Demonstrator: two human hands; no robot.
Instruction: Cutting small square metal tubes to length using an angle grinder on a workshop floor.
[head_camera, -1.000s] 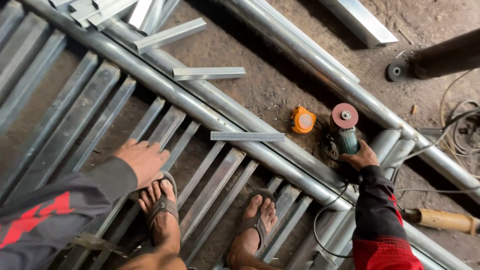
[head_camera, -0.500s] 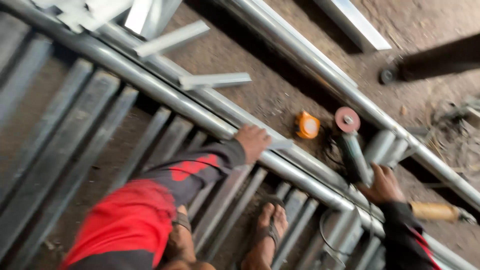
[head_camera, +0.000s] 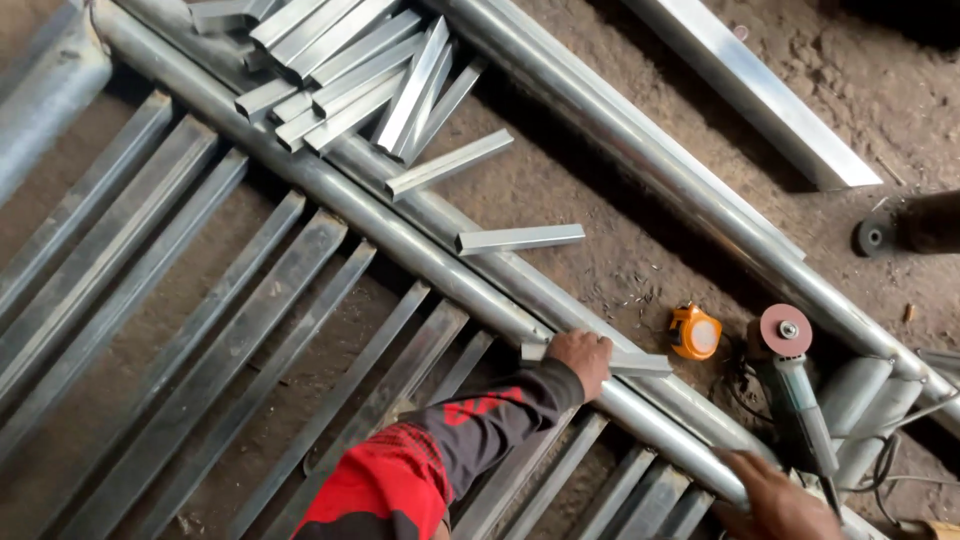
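Observation:
My left hand (head_camera: 582, 358) reaches forward in a dark and red sleeve and closes its fingers over a short grey rectangular steel tube piece (head_camera: 640, 362) that lies across the long round pipes (head_camera: 420, 235). My right hand (head_camera: 775, 498) sits at the bottom right edge, against the rear end of a grey angle grinder (head_camera: 800, 400) with a reddish disc (head_camera: 785, 329). Whether that hand grips the grinder is unclear. An orange tape measure (head_camera: 695, 332) lies on the dirt between my left hand and the grinder.
A pile of several short cut tube pieces (head_camera: 350, 70) lies at the top, with two loose ones (head_camera: 520, 239) nearby. Long flat steel bars (head_camera: 200, 330) run diagonally under the pipes. A long square tube (head_camera: 760, 95) and a dark round disc (head_camera: 873, 238) lie at the right on dirt ground.
My left hand has moved from the bars near my feet up to the short tube piece on the pipe. The view has shifted forward, and my feet are out of sight.

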